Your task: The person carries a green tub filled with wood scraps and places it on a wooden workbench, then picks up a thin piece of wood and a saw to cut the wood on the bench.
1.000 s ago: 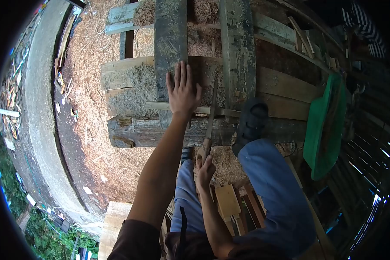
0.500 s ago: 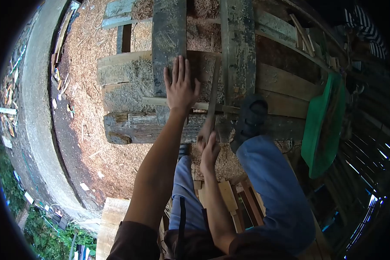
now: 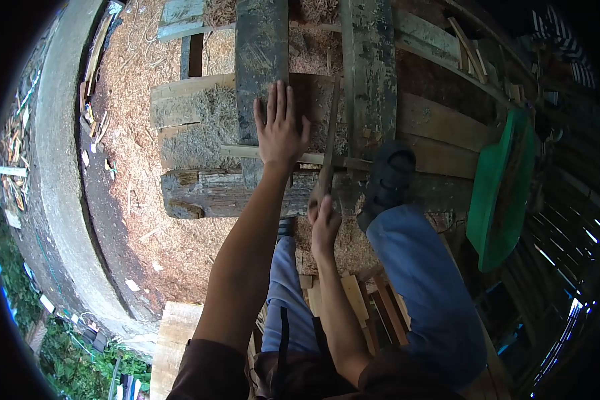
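My left hand [image 3: 281, 137] lies flat with fingers apart on a dark weathered plank [image 3: 262, 43], its heel over a thin wooden strip [image 3: 239, 153]. The strip runs crosswise over the planks, toward my foot in a dark clog [image 3: 391, 175] at its right end. In my right hand [image 3: 325, 230], fingers are wrapped round the handle of a handsaw [image 3: 331, 137]. Its narrow blade points away from me and crosses the strip just right of my left hand, in the gap between two long planks.
A second long plank [image 3: 370, 63] runs parallel on the right. A thick worn beam [image 3: 213, 193] lies at the near side. Wood shavings [image 3: 180, 250] cover the ground. At right stands a green tub [image 3: 497, 200], and cut boards [image 3: 355, 300] lie by my legs.
My right hand and the saw have moved a little forward, away from my body. My left hand stays flat on the plank, and the foot keeps its place.
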`<state>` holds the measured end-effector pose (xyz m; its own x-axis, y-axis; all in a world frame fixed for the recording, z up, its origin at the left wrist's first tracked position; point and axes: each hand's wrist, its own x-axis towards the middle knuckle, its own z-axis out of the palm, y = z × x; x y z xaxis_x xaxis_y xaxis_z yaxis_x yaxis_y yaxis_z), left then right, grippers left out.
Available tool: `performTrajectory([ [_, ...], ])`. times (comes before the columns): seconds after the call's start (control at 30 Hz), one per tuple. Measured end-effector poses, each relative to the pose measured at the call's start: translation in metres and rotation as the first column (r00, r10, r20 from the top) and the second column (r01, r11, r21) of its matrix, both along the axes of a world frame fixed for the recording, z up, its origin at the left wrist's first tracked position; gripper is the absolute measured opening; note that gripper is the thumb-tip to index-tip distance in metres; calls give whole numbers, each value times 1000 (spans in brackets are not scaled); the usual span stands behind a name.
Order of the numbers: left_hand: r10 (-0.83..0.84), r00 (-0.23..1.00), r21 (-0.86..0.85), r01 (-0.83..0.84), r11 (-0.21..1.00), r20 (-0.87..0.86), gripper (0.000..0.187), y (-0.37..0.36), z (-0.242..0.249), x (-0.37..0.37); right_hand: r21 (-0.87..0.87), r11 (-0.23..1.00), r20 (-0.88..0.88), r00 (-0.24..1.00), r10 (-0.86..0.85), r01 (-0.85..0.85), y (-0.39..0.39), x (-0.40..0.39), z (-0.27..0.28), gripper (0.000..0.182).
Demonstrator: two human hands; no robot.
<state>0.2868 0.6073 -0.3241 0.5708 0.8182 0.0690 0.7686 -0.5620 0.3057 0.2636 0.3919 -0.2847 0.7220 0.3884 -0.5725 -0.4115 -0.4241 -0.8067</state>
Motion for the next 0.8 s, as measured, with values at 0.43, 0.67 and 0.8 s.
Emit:
performTrajectory([
  [0.43, 17, 1000, -10, -17, 1000, 2, 73, 2, 2, 0, -62, 997, -41, 998, -45, 42, -14, -15, 14, 60],
  [0.67, 6, 1000, 5, -6, 1000, 12, 73, 2, 0, 4, -121, 983, -149, 976, -158, 141, 11, 6, 27, 65],
  [0.8, 2, 1000, 11, -2, 1000, -3, 73, 0, 1, 0, -17, 992, -56, 990, -130, 129, 4, -6, 11, 63],
])
